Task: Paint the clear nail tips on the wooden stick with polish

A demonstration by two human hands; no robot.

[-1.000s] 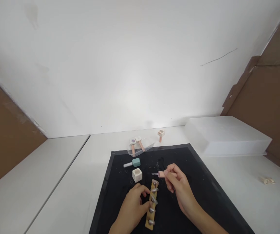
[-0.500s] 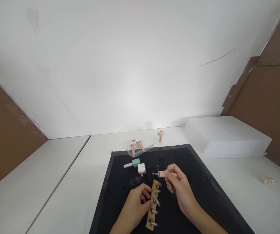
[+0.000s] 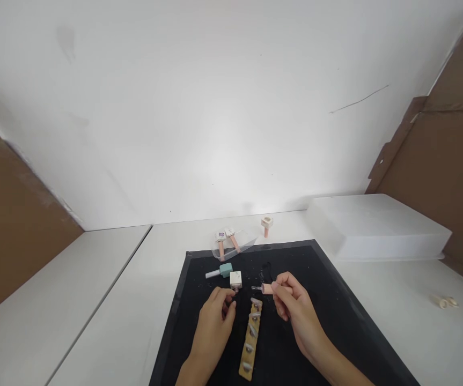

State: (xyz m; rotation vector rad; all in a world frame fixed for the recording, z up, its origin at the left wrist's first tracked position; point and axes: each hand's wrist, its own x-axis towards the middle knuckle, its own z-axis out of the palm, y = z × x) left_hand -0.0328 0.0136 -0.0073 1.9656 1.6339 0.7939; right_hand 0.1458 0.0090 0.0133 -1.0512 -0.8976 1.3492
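Observation:
My right hand (image 3: 293, 305) pinches the pink cap of a nail polish brush (image 3: 269, 289), its bristle end pointing left over the black mat. My left hand (image 3: 215, 321) has its fingers curved and parted from the thumb, close to the neck of a white square nail polish bottle (image 3: 235, 279) that lies on the mat. Whether the fingertips touch that neck I cannot tell. Between the hands lies a yellowish strip (image 3: 248, 355) with several nail tips (image 3: 252, 331) standing on it, and neither hand holds it.
A teal bottle with a white cap (image 3: 225, 269) lies behind the white one. Two pink-capped bottles (image 3: 231, 234) rest in a clear tray (image 3: 247, 244); another pink-capped bottle (image 3: 267, 222) is farther right. A white box (image 3: 388, 230) and small cream rings (image 3: 443, 303) are at right.
My left hand has let go of the yellowish strip and moved left and up to the white bottle. The strip has tilted its nail tips differently. My right hand stays almost still with the brush.

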